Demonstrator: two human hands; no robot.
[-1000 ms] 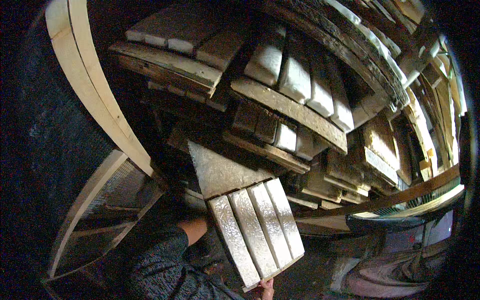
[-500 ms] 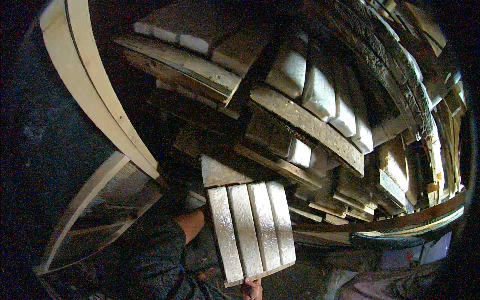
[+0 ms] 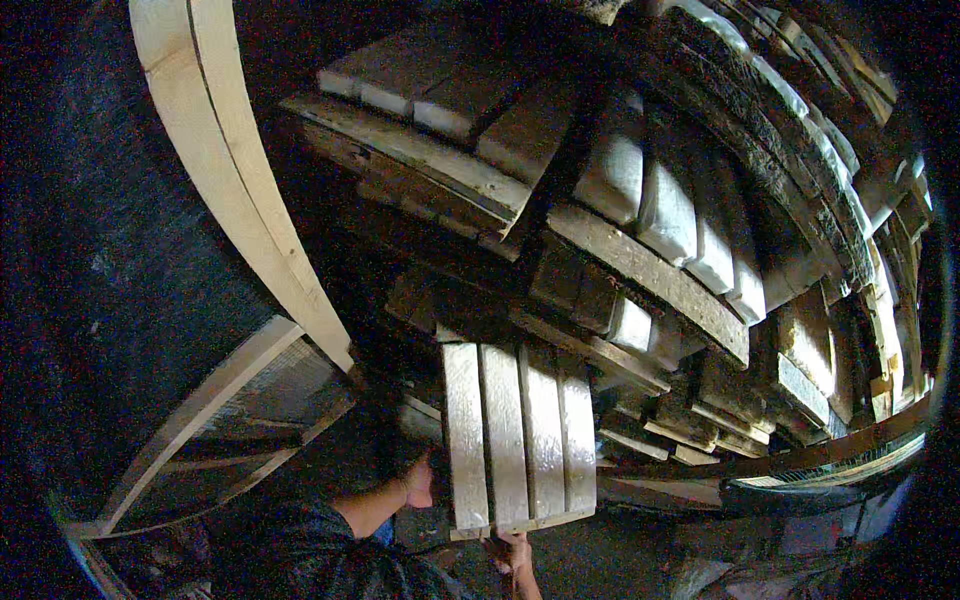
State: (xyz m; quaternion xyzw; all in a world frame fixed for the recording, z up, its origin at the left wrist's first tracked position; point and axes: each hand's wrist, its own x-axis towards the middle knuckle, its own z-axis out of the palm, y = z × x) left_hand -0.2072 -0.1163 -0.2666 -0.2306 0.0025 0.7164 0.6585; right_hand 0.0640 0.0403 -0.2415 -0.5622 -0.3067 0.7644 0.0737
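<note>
"Where's the board (image 3: 548, 523) of four pale blocks (image 3: 540, 430)?"
"By loaded wooden racks (image 3: 648, 282) in a dim room (image 3: 630, 540), right hand (image 3: 515, 552) clamped on its edge."
"The left hand (image 3: 420, 484)?"
"Beside it, grip impossible to tell."

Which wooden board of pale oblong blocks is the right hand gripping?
The tan wooden board at lower centre, carrying four long pale blocks: the right hand grips its near edge. Other loaded boards sit stacked beyond it.

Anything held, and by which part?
Right hand: light wooden board bearing four pale, shiny rectangular blocks, held at its near edge. Left hand: can't tell.
</note>
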